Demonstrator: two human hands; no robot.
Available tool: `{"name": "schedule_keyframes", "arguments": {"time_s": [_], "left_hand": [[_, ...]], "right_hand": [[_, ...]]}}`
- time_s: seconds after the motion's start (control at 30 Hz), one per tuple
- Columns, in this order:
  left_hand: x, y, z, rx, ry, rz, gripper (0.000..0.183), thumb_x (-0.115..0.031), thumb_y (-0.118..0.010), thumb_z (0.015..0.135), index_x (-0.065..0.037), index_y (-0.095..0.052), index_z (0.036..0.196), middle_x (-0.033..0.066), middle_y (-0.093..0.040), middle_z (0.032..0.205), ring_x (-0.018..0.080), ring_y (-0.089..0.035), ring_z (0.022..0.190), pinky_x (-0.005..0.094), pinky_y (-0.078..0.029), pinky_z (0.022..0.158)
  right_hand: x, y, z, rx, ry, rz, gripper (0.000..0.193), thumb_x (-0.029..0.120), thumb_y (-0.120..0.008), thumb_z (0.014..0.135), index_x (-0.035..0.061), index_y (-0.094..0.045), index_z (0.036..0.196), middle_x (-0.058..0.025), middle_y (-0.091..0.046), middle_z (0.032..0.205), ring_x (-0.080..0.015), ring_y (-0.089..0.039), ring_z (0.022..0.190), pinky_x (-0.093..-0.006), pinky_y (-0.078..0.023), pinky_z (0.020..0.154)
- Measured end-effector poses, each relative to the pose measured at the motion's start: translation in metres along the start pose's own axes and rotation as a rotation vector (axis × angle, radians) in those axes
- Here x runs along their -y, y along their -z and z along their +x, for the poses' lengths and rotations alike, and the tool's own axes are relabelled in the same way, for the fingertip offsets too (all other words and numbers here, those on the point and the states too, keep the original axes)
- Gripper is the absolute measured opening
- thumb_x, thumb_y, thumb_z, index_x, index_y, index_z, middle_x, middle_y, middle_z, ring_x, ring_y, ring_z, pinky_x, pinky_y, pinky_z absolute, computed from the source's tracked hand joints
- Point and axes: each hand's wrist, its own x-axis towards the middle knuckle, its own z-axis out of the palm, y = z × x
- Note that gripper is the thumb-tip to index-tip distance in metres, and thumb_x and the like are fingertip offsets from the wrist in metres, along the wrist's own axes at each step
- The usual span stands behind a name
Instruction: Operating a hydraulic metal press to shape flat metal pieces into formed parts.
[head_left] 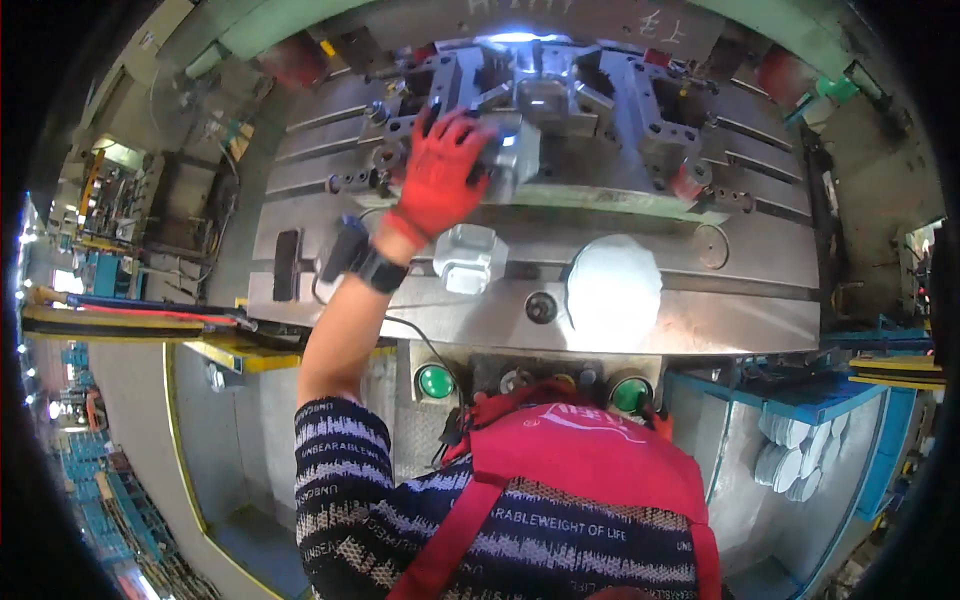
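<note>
Pressed metal part (517, 158), shiny and angular, is in front of the lower die (545, 97) at the middle of the press bed (730, 318), against the finger side of the left hand (445, 168). That hand, in a red glove, has its fingers spread and partly bent over the part's left edge; blur there makes it impossible to tell whether they grip it. The right hand (660, 425) shows only as a scrap of red glove beside the right green push button (630, 394), mostly hidden by the red apron (590, 455), so its opening and any hold cannot be told. A second formed part (470, 258) lies on the bed below the left hand, with round metal blanks (614, 292) to its right and the left green push button (435, 381) below the bed's front edge
</note>
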Motion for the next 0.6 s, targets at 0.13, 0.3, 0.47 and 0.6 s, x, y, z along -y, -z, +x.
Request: {"name": "schedule_keyframes", "arguments": {"time_s": [0.13, 0.3, 0.47, 0.6], "left_hand": [[-0.004, -0.006, -0.081, 0.237, 0.033, 0.037, 0.047, -0.018, -0.068, 0.065, -0.015, -0.056, 0.11, 0.0071, -0.053, 0.11, 0.0289, -0.042, 0.118, 0.0526, -0.024, 0.104], [-0.018, -0.035, -0.141, 0.325, 0.224, -0.001, 0.049, -0.017, -0.07, 0.065, -0.017, -0.057, 0.113, 0.0096, -0.051, 0.112, 0.0301, -0.041, 0.119, 0.0487, -0.03, 0.101], [-0.038, -0.051, -0.141, 0.315, 0.264, -0.022, 0.053, -0.02, -0.07, 0.068, -0.019, -0.055, 0.119, 0.0113, -0.048, 0.122, 0.032, -0.039, 0.122, 0.0451, -0.038, 0.093], [-0.041, -0.054, -0.148, 0.323, 0.312, -0.032, 0.054, -0.02, -0.07, 0.068, -0.021, -0.055, 0.119, 0.0111, -0.047, 0.124, 0.0323, -0.039, 0.122, 0.0451, -0.038, 0.093]], "right_hand": [[-0.078, 0.003, 0.041, 0.065, 0.264, 0.212, 0.041, 0.012, -0.06, 0.08, -0.0002, -0.054, 0.119, -0.012, -0.064, 0.099, -0.0202, -0.061, 0.086, -0.0282, -0.047, 0.077], [-0.062, 0.019, 0.033, -0.081, 0.195, 0.056, 0.04, 0.018, -0.061, 0.082, 0.0006, -0.055, 0.118, -0.0117, -0.065, 0.099, -0.0229, -0.061, 0.085, -0.03, -0.047, 0.077], [-0.08, 0.036, 0.021, -0.282, 0.171, 0.009, 0.04, 0.025, -0.062, 0.084, 0.0015, -0.057, 0.116, -0.0115, -0.066, 0.1, -0.0256, -0.061, 0.084, -0.0319, -0.048, 0.077], [-0.003, 0.041, -0.047, -0.378, 0.107, 0.358, 0.04, 0.027, -0.058, 0.087, 0.002, -0.055, 0.118, -0.0131, -0.065, 0.101, -0.0157, -0.059, 0.068, -0.0281, -0.047, 0.062]]}}
